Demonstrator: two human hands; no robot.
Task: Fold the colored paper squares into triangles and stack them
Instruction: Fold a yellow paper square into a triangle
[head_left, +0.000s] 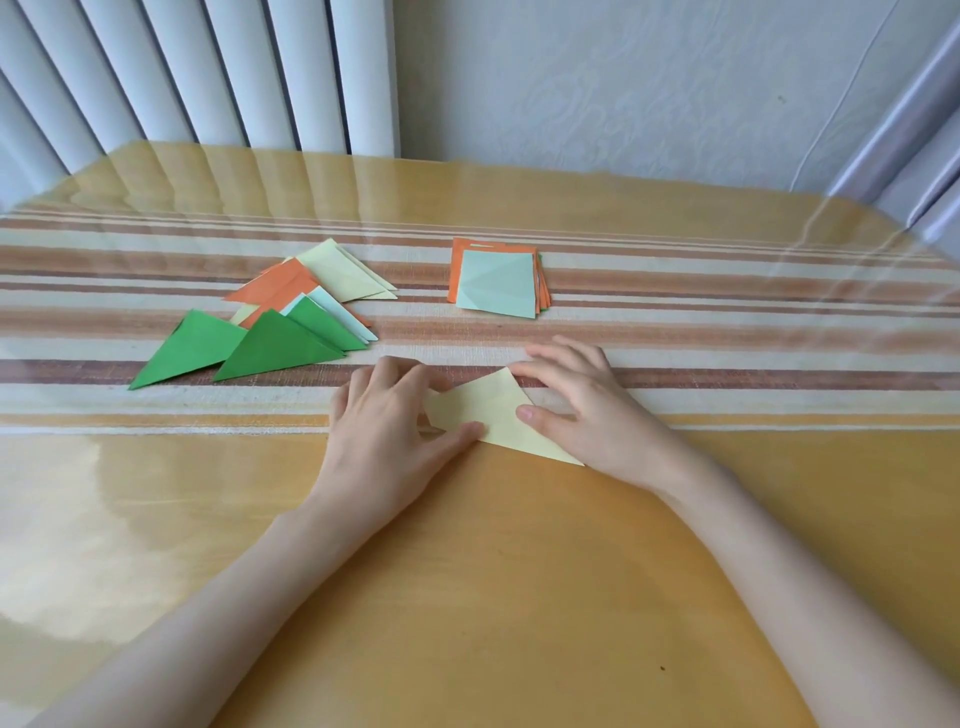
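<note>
Left hand (387, 431) and right hand (582, 410) press flat-fingered on the yellow paper (491, 410): thin, light, likely slippery; best pinched at a corner.

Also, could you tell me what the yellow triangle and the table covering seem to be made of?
The yellow triangle: thin matte paper, judging by its crisp fold and flat edges. The table covering: probably a clear glossy plastic sheet over striped woven cloth; reflections glare across it while the weave shows beneath.
</note>
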